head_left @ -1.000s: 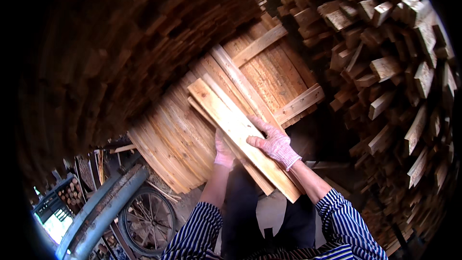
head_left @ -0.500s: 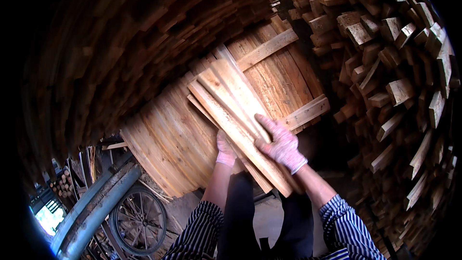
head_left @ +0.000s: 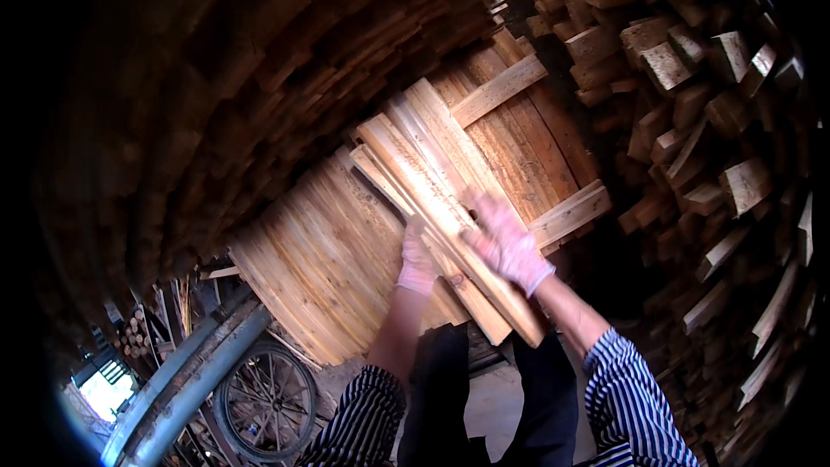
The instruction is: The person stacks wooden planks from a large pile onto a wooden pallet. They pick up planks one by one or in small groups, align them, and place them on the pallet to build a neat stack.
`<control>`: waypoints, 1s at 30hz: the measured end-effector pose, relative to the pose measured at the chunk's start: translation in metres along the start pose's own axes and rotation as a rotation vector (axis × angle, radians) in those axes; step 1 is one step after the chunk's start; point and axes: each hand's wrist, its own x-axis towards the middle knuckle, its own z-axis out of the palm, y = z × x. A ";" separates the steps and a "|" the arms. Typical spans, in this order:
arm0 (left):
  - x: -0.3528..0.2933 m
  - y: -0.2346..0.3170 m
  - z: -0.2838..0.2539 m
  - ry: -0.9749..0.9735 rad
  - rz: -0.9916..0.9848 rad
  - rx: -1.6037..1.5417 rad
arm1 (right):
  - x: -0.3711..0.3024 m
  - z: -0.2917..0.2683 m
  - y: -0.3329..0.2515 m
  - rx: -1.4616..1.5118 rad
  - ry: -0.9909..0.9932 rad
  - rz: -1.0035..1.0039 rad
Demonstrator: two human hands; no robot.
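Several loose wooden boards (head_left: 450, 233) lie slantwise in front of me, their near ends jutting out over my legs. My left hand (head_left: 418, 261), in a pale thin glove, grips the left edge of these boards; its fingers are partly hidden beneath them. My right hand (head_left: 510, 244), gloved too and a little blurred, rests on the upper side of the boards with thumb and fingers spread apart. Beneath lies a wide layer of planks (head_left: 311, 268) side by side, with a crosspiece (head_left: 500, 91) and another crosspiece (head_left: 571, 214) on the right part.
A tall, dark stack of wood (head_left: 285, 52) rises on the far left side. On the right, a pile of cut boards (head_left: 692, 138) sticks out its uneven ends. A spoked wheel (head_left: 265, 401) and blue-grey rails (head_left: 194, 372) stand at the lower left.
My view has shifted slightly, so the scene sits a little further right. The loose boards have spread and moved against each other, and my right hand's fingers have opened wider.
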 end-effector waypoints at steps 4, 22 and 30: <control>-0.019 -0.011 0.090 0.332 0.034 0.290 | -0.024 -0.001 -0.003 0.256 0.084 0.134; 0.029 -0.015 0.041 0.062 0.214 0.611 | 0.067 -0.025 0.099 -0.089 0.147 0.134; 0.003 -0.024 0.092 0.281 0.187 0.417 | -0.040 -0.018 0.000 0.312 -0.093 0.107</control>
